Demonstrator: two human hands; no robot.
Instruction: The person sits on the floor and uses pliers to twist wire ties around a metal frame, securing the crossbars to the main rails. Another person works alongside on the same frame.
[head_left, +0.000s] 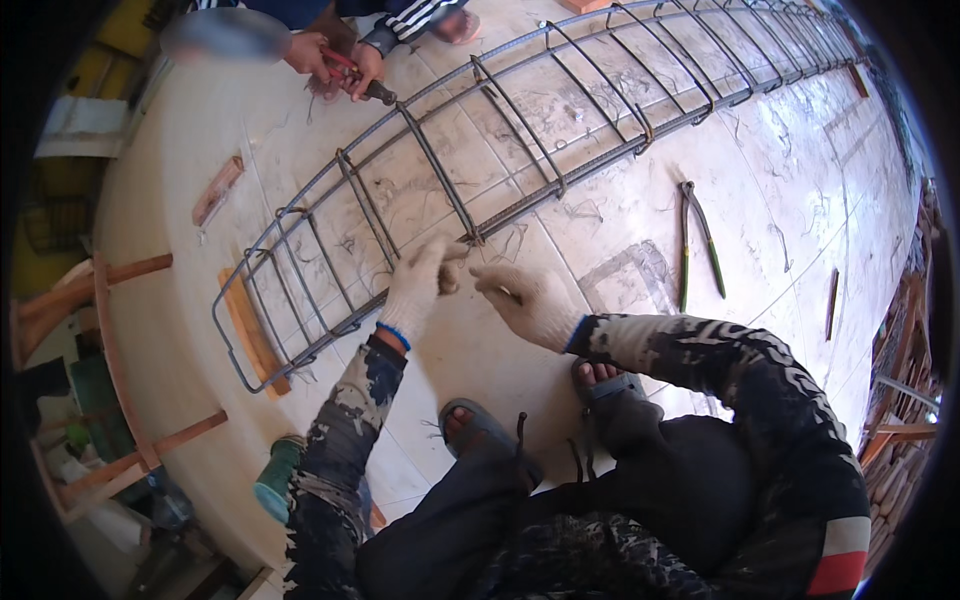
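Tiled floor bears a rebar cage running from eight to two o'clock. By its near side the left hand curls narrowly, the right hand loosely bent at four o'clock; whether either grips anything, I cannot tell. Joint-tying seems in hand, calling for fingertip precision.

Shows ribbed, matt metal in the rebar cage, nine to two o'clock; smooth, slightly glossy tile floor; matt wood in the plank, nine o'clock; knitted cloth gloves.
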